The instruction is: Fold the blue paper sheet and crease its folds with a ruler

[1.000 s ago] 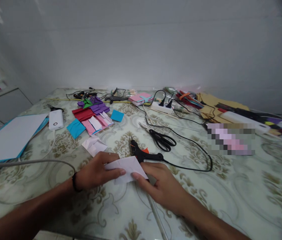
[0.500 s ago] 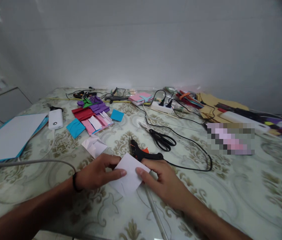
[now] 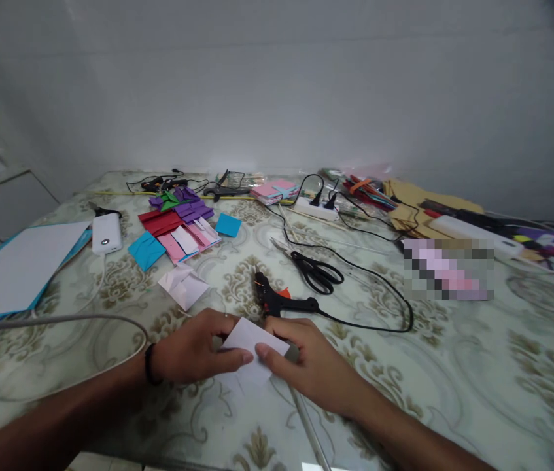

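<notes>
A small white sheet of paper (image 3: 251, 340) lies on the patterned table near the front edge. My left hand (image 3: 193, 352) pinches its left side with thumb and fingers. My right hand (image 3: 309, 366) holds its right side, the thumb pressed on top. A black glue gun (image 3: 281, 302) lies just behind my right hand, its cord running off to the right. Another folded white paper (image 3: 182, 285) rests behind my left hand.
Black scissors (image 3: 314, 271) lie behind the glue gun. Coloured paper pieces (image 3: 178, 226), a white power bank (image 3: 106, 233) and a blue-edged board (image 3: 16, 268) are at the left. A power strip (image 3: 316, 209), cables and craft supplies crowd the back right. A grey cable (image 3: 61, 320) loops at the front left.
Both hands drew closer together on the white paper, and the sheet now looks smaller and more folded under my fingers. The view shifted slightly.
</notes>
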Motion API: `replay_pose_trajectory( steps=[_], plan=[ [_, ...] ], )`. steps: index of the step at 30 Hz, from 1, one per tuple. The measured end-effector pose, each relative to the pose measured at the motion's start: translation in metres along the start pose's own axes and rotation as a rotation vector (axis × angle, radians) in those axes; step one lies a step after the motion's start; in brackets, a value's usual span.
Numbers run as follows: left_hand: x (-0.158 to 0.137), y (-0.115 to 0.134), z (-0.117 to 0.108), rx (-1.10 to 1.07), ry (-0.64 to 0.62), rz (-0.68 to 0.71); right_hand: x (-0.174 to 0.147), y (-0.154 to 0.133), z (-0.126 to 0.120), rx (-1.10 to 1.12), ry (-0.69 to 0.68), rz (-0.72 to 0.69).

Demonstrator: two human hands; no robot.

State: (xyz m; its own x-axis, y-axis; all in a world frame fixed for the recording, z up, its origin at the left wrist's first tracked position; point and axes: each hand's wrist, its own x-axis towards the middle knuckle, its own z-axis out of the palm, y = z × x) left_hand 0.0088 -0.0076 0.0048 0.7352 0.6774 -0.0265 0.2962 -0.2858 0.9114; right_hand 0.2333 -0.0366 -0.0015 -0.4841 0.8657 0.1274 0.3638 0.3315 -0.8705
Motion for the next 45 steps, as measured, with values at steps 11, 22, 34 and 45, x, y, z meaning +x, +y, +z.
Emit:
replay_pose_trajectory(
  steps=[11,22,34,45],
  plan=[
    [-0.004,0.004,-0.009,-0.164,0.044,-0.045,0.0,0.002,-0.018,0.034,0.151,-0.029],
    [-0.001,0.002,0.001,0.056,0.114,0.079,0.0,0.001,0.0,0.016,0.029,0.004],
    [-0.003,0.001,-0.005,-0.009,0.08,-0.065,0.001,-0.001,-0.014,0.067,0.145,-0.01],
    [0.001,0.002,0.005,0.077,0.042,0.081,-0.002,0.003,0.005,0.061,-0.025,0.017]
  ],
)
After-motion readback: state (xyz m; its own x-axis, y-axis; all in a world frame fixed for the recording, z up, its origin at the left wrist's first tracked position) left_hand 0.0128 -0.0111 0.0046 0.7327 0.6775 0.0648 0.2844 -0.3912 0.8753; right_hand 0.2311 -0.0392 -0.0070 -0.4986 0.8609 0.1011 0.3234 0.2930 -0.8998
